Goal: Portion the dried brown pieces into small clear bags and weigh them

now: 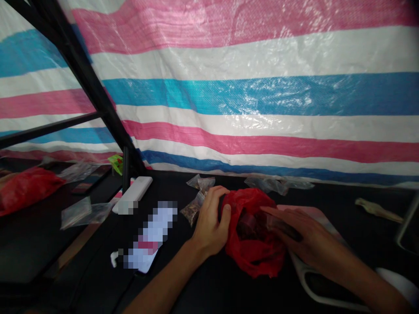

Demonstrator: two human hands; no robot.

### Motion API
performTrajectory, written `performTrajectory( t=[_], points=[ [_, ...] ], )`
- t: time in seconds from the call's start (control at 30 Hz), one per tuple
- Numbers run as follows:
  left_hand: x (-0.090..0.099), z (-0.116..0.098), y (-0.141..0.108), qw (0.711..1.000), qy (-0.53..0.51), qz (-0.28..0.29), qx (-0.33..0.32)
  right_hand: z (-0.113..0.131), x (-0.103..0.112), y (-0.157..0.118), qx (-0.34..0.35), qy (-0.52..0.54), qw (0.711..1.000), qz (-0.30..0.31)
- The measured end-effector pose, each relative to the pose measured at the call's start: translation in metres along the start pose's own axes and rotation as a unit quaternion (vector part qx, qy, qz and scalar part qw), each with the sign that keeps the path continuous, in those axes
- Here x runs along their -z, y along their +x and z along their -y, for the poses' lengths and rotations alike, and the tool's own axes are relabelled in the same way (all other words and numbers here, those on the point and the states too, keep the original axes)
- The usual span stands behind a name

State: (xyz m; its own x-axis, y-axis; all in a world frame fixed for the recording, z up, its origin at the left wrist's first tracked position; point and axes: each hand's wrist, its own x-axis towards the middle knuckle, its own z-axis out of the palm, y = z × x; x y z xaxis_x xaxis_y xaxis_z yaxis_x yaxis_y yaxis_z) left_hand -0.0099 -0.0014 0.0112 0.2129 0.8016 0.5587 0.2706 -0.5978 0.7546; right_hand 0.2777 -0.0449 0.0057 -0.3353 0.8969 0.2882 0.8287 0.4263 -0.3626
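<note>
A red plastic bag (255, 261) sits on the black table with its mouth open toward me. Inside it lie dark reddish contents (247, 224) that I cannot make out clearly. My left hand (212, 222) grips the bag's left rim, thumb and fingers curved against the plastic. At the right side of the mouth is my right hand (303, 235), its fingertips reaching over the opening. Motion blurs these fingers, and whether they hold anything cannot be made out. Beyond my left hand lie small clear zip bags (193, 209) with brownish bits in them.
A pinkish board with a pale handle (309, 285) lies under my right forearm. On the left are a blurred-out phone (149, 244), a white oblong device (134, 194) and a white earbud (114, 259). Clear bags (278, 185) rest near the striped tarp (262, 96). Another red bag (29, 187) stands far left.
</note>
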Motion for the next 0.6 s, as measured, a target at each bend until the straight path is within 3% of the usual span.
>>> performTrajectory(
  t=[0.47,0.6],
  points=[
    [0.0,-0.001,0.003,0.999,0.03,0.001,0.04,0.004,0.009,0.003,-0.011,0.024,1.0,-0.007],
    [-0.001,0.001,0.003,0.998,0.038,0.001,0.043,-0.013,0.026,-0.001,-0.051,0.09,0.994,-0.022]
  ],
)
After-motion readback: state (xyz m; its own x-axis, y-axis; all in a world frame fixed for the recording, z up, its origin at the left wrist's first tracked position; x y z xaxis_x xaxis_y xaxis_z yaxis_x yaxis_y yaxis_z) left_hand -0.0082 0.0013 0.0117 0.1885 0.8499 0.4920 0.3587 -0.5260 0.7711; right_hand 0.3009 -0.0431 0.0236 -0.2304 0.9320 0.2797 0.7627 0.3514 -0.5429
